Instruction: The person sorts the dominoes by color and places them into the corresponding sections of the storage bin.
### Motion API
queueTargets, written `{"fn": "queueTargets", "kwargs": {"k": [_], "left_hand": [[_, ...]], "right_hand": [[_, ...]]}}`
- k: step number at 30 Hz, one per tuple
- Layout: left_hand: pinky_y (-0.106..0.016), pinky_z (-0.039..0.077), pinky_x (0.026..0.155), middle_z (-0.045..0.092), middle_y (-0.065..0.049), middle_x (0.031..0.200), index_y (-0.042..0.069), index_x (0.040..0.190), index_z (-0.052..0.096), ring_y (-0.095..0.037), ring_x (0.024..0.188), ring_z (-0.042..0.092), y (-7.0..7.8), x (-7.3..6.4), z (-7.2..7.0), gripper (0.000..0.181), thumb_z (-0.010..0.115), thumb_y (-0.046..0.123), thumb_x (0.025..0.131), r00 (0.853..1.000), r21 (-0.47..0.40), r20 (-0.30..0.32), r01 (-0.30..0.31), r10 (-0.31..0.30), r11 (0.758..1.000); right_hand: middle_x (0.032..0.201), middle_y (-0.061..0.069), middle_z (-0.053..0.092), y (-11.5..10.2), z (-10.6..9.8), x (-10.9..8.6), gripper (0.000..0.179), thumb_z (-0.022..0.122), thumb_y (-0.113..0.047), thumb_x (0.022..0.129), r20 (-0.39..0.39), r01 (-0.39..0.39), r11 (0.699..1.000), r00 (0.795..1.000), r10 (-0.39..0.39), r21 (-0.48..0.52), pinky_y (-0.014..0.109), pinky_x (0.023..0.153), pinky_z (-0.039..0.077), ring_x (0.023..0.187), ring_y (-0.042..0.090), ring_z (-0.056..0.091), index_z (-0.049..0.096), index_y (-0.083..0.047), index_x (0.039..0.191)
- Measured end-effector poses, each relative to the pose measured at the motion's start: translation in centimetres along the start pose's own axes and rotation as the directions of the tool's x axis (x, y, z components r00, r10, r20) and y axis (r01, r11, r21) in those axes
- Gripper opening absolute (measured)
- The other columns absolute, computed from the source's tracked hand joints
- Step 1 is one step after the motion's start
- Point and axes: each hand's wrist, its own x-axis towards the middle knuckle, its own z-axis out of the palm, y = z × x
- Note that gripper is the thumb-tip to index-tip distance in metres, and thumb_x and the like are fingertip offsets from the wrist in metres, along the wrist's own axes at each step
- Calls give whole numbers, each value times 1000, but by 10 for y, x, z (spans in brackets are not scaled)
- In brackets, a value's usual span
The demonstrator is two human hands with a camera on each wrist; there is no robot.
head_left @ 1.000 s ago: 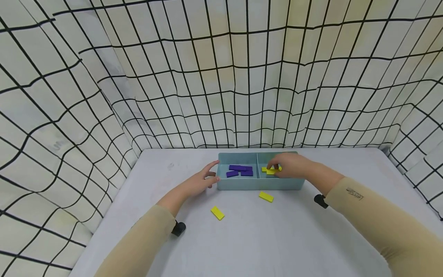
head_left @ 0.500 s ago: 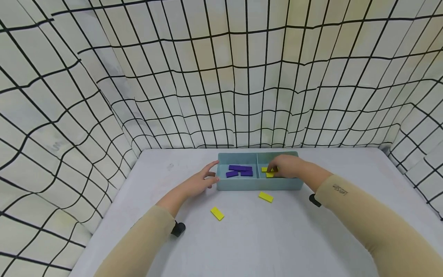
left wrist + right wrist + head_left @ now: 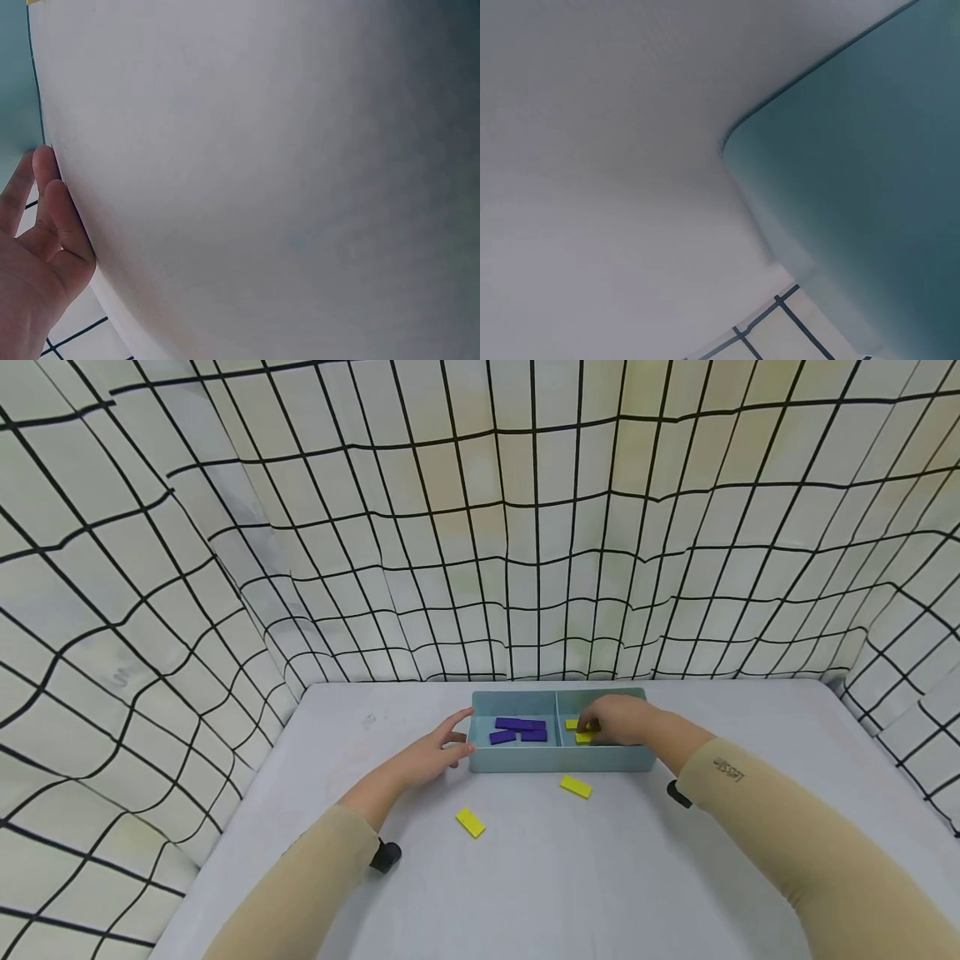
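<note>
A pale blue-green two-compartment box (image 3: 562,760) stands on the white table. My left hand (image 3: 427,758) has its fingers spread at the box's left end, the fingertips at its wall. In the left wrist view, the same hand (image 3: 45,255) shows at the left edge. My right hand (image 3: 618,720) reaches into the right compartment, its curled fingers pinching a yellow block (image 3: 585,737). Another yellow block (image 3: 572,724) lies just behind; the fingers partly cover this spot. The right wrist view shows the box's outer wall (image 3: 840,165), not the hand.
Several purple blocks (image 3: 519,725) lie in the left compartment. On the table in front of the box are two loose yellow blocks, one nearer the box (image 3: 576,787) and one further left (image 3: 471,822). Black netting (image 3: 517,560) over white sheeting surrounds the table's back and sides.
My right hand has sunk slightly into the right compartment and its forearm has swung left. The yellow block at its fingers is now more hidden. My left hand stays in place.
</note>
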Motion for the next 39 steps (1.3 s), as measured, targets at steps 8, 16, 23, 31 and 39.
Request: {"fn": "queueTargets", "kwargs": {"k": [8,16,23,31,39], "left_hand": [[-59,38,105,45,-9,150,51,154,14,-26,110,64,0,0,0,66,52,47,100,1000,-6,-1,-6,6,1000],[-60,38,104,45,-9,150,51,154,13,-26,110,64,1,-1,0,67,52,47,100,1000,-4,1,-5,5,1000],[-59,39,104,45,-9,150,51,154,14,-26,109,64,1,-1,-1,67,53,47,100,1000,-2,-1,-1,1,1000],[-58,41,103,45,-11,150,50,155,14,-26,108,64,1,0,-1,67,53,45,100,1000,-11,-4,-9,9,1000],[-58,41,102,45,-11,150,50,155,13,-25,107,64,0,0,0,67,52,45,101,1000,-8,-5,-11,11,1000]], "right_hand": [[101,-5,66,0,-2,0,23,74,-20,89,-31,-4,1000,999,5,19,39,88,51,96,16,60,73,-20,112],[100,-6,66,-3,-9,-7,25,72,-21,91,-58,-7,999,998,9,34,40,87,51,96,15,60,72,-19,116],[101,-5,67,-4,-20,-15,28,71,-23,92,-111,12,1000,994,-10,20,40,86,51,95,17,60,72,-17,120],[102,-5,66,-8,-33,-29,31,71,-26,91,-140,13,998,990,-5,59,36,78,51,91,16,58,71,-19,121],[102,-7,65,-11,-38,-43,30,72,-27,91,-162,9,996,987,6,94,33,73,51,84,15,58,71,-22,121]]}}
